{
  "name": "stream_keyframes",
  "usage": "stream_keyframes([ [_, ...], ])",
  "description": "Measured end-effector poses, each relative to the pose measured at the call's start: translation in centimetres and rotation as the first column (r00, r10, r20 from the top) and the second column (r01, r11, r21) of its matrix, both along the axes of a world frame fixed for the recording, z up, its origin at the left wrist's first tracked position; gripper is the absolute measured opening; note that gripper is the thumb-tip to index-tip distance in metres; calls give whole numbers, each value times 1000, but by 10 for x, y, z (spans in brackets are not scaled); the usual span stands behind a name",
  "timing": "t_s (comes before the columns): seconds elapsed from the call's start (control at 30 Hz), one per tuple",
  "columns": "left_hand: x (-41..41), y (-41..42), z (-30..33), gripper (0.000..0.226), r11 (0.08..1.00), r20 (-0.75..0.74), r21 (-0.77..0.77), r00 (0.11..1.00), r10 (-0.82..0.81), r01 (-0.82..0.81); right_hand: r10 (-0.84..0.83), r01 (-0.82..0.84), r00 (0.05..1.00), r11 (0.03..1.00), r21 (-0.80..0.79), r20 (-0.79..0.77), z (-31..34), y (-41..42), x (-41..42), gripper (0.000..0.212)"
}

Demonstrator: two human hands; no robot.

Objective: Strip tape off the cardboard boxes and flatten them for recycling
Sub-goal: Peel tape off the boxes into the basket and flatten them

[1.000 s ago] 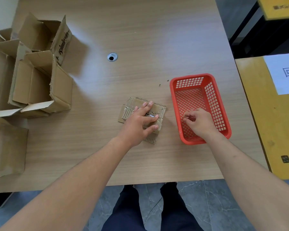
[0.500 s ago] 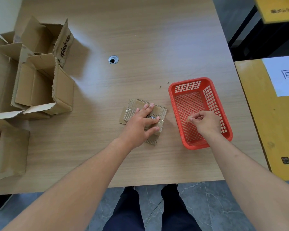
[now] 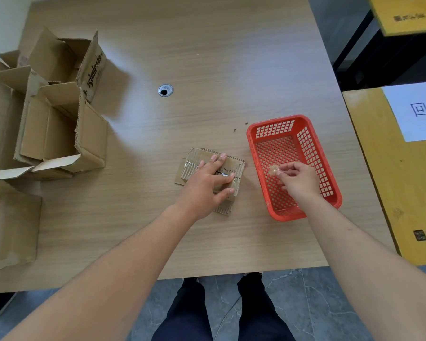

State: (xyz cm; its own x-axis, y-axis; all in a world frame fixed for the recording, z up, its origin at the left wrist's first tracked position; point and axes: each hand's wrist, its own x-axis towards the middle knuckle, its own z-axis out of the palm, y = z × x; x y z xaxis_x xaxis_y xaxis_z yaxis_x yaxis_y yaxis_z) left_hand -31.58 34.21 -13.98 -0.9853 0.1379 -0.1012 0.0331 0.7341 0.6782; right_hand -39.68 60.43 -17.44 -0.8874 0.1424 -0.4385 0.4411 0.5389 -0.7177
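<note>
While the counter (image 3: 207, 57) carries a cluster of open cardboard boxes (image 3: 59, 124) at its left, not yet flattened, they look unlikely to cause trouble unless a sleeve or arm sweeps them. The red basket (image 3: 330, 183) sits just beside the flattened cardboard piece (image 3: 194, 158) and, being light, could skid if bumped. The left hand (image 3: 204, 185) presses that piece down with fingers spread; should it lift, the folds might spring up. The right hand (image 3: 298, 179), over the basket, pinches a wad of tape (image 3: 273, 170) between its fingers; sticky tape may cling to skin instead of dropping in
</note>
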Motion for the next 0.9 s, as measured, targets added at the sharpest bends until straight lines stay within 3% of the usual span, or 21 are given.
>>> stream_keyframes([
  [0.17, 0, 10, 5, 40, 998, -13, -63, 1000, 17, -18, 76, -96, 995, 926, 365, 69, -1, 2, 5, 28],
  [0.23, 0, 12, 5, 40, 998, -19, -66, 1000, 14, -15, 137, -181, 983, 856, 483, 124, 4, 1, 3, 14],
  [0.27, -1, 12, 5, 40, 998, -16, -61, 1000, 14, -15, 159, -209, 977, 821, 532, 139, 8, 0, 1, 6],
  [0.43, -4, 9, 6, 41, 999, 17, -49, 1000, 0, 1, 222, -288, 957, 652, 701, 187, 32, -3, -11, 23],
  [0.5, -5, 9, 6, 41, 999, 22, -50, 1000, 0, 1, 286, -313, 945, 651, 692, 158, 40, -6, -12, 28],
  [0.57, -4, 10, 6, 41, 999, 23, -47, 1000, 1, 0, 385, -318, 922, 701, 638, 36, 42, -9, -14, 29],
  [0.73, -8, 4, 7, 43, 999, 37, -25, 999, -35, 36, 529, -433, 771, 844, 317, -355, 42, -36, -2, 22],
  [0.83, -8, 0, 8, 43, 992, 32, -26, 992, -119, 120, 485, -471, 782, 871, 138, -391, 40, -53, 7, 23],
  [0.9, -8, -5, 10, 41, 989, 14, -38, 990, -144, 144, 495, -482, 791, 866, 130, -361, 38, -57, 10, 22],
])
